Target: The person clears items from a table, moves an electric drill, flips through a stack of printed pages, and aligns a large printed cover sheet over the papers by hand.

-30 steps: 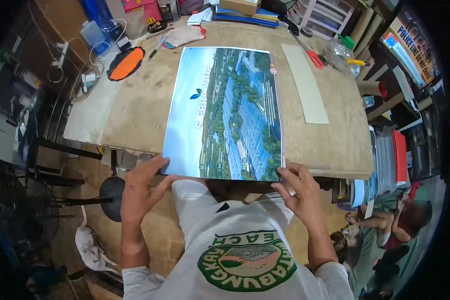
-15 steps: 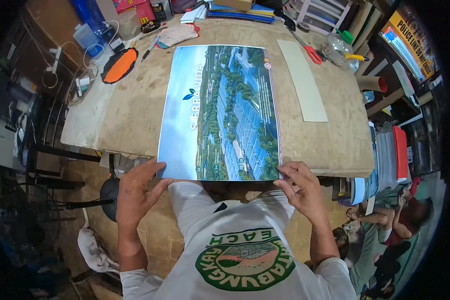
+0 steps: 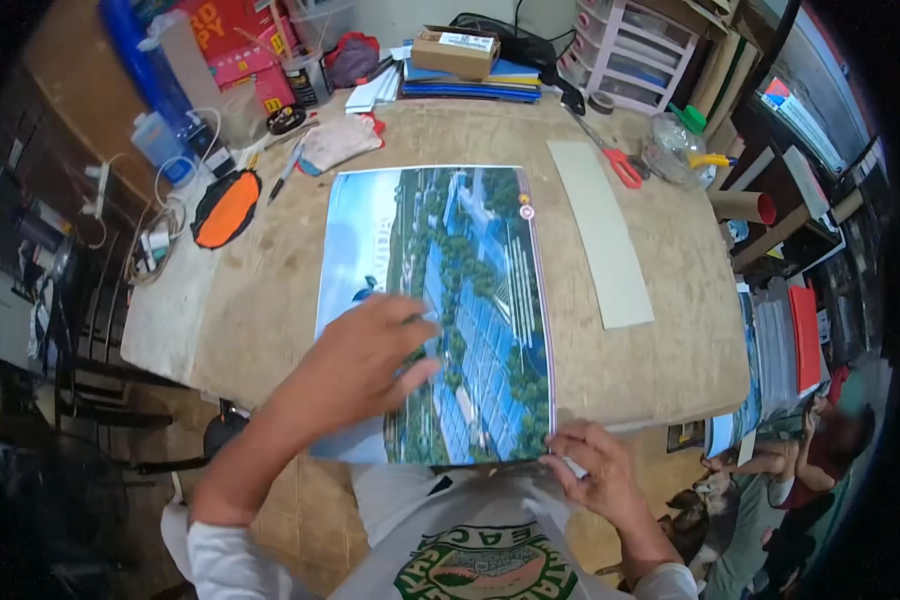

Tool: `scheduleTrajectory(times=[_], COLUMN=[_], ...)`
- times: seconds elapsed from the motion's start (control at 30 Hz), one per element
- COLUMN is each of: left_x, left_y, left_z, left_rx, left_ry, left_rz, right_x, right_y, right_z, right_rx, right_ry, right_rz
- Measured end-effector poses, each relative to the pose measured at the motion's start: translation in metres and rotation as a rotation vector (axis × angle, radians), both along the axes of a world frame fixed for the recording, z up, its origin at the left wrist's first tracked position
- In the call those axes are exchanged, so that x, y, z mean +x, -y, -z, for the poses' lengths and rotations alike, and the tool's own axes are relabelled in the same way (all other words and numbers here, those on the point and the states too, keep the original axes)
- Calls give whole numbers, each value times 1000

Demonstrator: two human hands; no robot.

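Observation:
A glossy printed poster (image 3: pixel 480 330) lies lengthwise on the worn table, showing blue sky, trees and rows of blue panels. Its near edge reaches past the table's front edge toward my lap. My left hand (image 3: pixel 370 350) is over the left part of the print, slightly blurred, with fingers apart and nothing in them. It covers much of the lettering; whether it touches the surface I cannot tell. At the near right corner, my right hand (image 3: pixel 595 470) pinches the poster between thumb and fingers.
Right of the poster lie a pale card strip (image 3: pixel 602 235) and red-handled scissors (image 3: pixel 620 165). An orange-and-black pad (image 3: pixel 227 210) and a pen (image 3: pixel 285 170) lie to the left. A small cardboard box (image 3: pixel 454 52) tops folders at the back. Another person (image 3: pixel 820 460) is at lower right, beside a dog (image 3: pixel 710 500).
My left hand has left the near left corner and moved up and inward over the print. My right hand keeps the right corner. The camera view has tilted up.

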State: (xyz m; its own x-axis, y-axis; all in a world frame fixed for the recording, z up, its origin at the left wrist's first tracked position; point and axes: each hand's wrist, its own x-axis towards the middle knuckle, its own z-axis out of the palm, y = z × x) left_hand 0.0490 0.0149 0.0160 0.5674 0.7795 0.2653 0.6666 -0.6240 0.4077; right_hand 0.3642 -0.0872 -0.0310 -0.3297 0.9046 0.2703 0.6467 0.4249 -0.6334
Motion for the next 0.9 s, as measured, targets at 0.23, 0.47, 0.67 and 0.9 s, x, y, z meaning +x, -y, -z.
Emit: scheduleTrajectory(times=[0.23, 0.47, 0.67, 0.9], left_x=[54, 55, 55, 59], left_y=[-143, -186, -228, -262], left_z=[46, 45, 58, 54], left_rx=[96, 58, 80, -124], left_ry=[-147, -139, 26, 11], left_rz=[-22, -20, 37, 35], right_x=[4, 14, 16, 17], right_y=[-17, -37, -41, -42], right_z=[-8, -16, -4, -4], right_rx=[-95, -137, -79, -152], right_ry=[26, 10, -34, -95], right_rz=[-44, -177, -205, -224])
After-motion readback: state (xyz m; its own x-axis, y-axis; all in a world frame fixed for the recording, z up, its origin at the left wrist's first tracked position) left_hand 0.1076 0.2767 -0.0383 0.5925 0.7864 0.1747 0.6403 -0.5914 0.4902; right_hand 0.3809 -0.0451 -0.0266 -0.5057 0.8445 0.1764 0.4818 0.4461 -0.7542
